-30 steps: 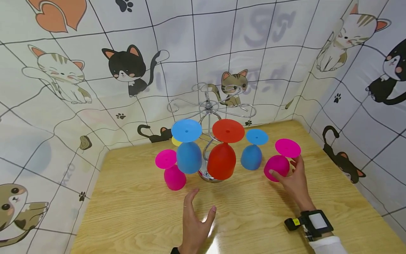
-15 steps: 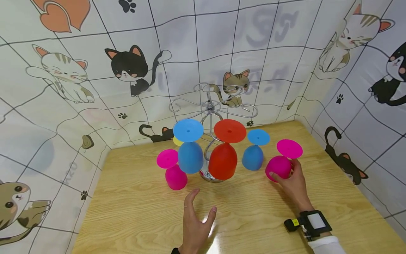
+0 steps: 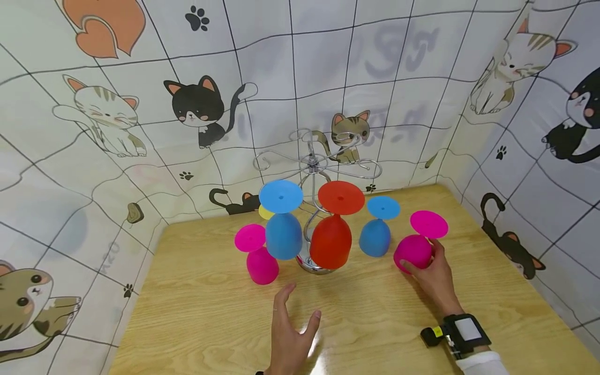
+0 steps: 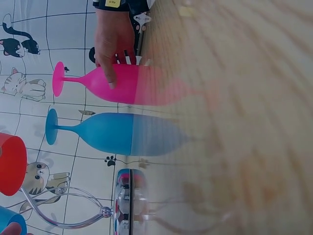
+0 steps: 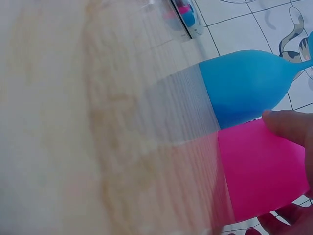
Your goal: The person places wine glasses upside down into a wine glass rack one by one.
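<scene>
Upside down on the table stands a pink plastic wine goblet point(image 3: 412, 252), its round foot upward. My right hand point(image 3: 433, 276) grips its bowl, the thumb point(image 5: 286, 122) on one side and the fingers round the other. Beside it a blue goblet point(image 3: 375, 238) stands inverted on the table. My left hand point(image 3: 292, 333) is held over the front of the table, fingers and thumb spread and holding nothing. Ahead of it are an inverted red goblet point(image 3: 331, 242) and a larger-looking blue goblet point(image 3: 283, 237), both raised off the table in the left wrist view.
Behind the goblets rises a chrome wire rack point(image 3: 313, 164) with curled arms and a round base. Another pink goblet point(image 3: 262, 266) is at the left, with part of a yellow goblet point(image 3: 265, 212) behind. Cat-printed sheeting point(image 3: 197, 109) encloses the wooden table point(image 3: 201, 317).
The fingers of my right hand have drawn in closer round the pink goblet. The head view has tilted slightly, so everything sits a little lower. My left hand has hardly moved.
</scene>
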Tool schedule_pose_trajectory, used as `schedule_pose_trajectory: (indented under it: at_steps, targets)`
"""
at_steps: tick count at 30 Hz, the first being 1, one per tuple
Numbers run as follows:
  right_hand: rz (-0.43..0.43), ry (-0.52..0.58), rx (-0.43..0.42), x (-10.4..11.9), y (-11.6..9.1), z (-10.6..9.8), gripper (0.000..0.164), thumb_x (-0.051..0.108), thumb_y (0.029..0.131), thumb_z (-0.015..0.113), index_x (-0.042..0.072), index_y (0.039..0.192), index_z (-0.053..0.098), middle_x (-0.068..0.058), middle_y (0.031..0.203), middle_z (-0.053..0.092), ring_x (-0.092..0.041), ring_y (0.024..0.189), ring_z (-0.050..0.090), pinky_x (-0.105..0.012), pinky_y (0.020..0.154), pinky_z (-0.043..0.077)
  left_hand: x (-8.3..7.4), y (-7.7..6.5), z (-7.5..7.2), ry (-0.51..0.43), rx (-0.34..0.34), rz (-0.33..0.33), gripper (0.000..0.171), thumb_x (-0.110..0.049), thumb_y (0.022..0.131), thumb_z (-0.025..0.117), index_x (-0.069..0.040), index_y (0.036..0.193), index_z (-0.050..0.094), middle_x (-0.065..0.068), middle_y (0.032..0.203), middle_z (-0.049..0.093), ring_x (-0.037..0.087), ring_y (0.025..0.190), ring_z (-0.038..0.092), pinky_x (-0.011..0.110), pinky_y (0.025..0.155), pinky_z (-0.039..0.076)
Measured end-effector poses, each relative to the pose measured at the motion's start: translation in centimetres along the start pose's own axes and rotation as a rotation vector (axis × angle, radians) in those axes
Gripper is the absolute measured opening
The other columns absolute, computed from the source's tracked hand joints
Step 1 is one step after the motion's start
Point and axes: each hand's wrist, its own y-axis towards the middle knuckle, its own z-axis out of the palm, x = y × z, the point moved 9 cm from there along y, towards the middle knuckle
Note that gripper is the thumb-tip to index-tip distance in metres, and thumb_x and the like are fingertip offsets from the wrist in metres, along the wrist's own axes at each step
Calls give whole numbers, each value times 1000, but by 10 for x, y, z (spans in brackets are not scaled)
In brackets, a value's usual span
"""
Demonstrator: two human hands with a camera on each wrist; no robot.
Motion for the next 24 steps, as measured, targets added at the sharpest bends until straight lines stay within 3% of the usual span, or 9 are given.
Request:
schedule_pose_trajectory:
  at_steps: [10, 14, 18, 21, 24]
  targets:
    - [26, -41, -29, 3, -9, -10, 96, 38, 82, 78, 5, 152, 22, -29, 142, 44, -48, 123, 48, -62, 99, 46, -2, -3, -1, 2, 8, -5, 73, -27, 80, 81, -15, 142, 43, 3, 139, 52, 15, 128, 50, 24, 108, 40]
    - [3, -33, -46, 15, -12, -17, 95, 37, 81, 79, 5, 152, 24, -28, 144, 45, -47, 125, 48, -63, 100, 45, -5, -4, -2, -16, 7, 30, 74, -23, 79, 81, -10, 141, 43, 5, 138, 52, 18, 124, 51, 27, 105, 41]
    - [-37, -15, -64, 31, -14, -24, 95, 34, 81, 80, 5, 152, 24, -27, 144, 45, -46, 125, 49, -60, 98, 48, -6, -4, -1, -33, 21, 40, 74, -24, 81, 80, -13, 142, 41, 3, 139, 50, 19, 124, 51, 31, 102, 44]
    - [-57, -11, -84, 42, -17, -30, 94, 31, 80, 81, 5, 151, 27, -25, 143, 46, -44, 123, 51, -40, 93, 53, -7, -3, 0, -36, 31, 42, 74, -25, 82, 79, -18, 143, 40, -1, 139, 49, 17, 125, 50, 30, 102, 45]
    - [-71, -1, -98, 51, -22, -34, 92, 29, 79, 82, 6, 150, 28, -24, 142, 47, -43, 122, 52, -13, 82, 46, -10, -3, 0, -48, 37, 67, 74, -24, 82, 79, -15, 143, 40, -1, 139, 49, 16, 125, 49, 32, 101, 45]
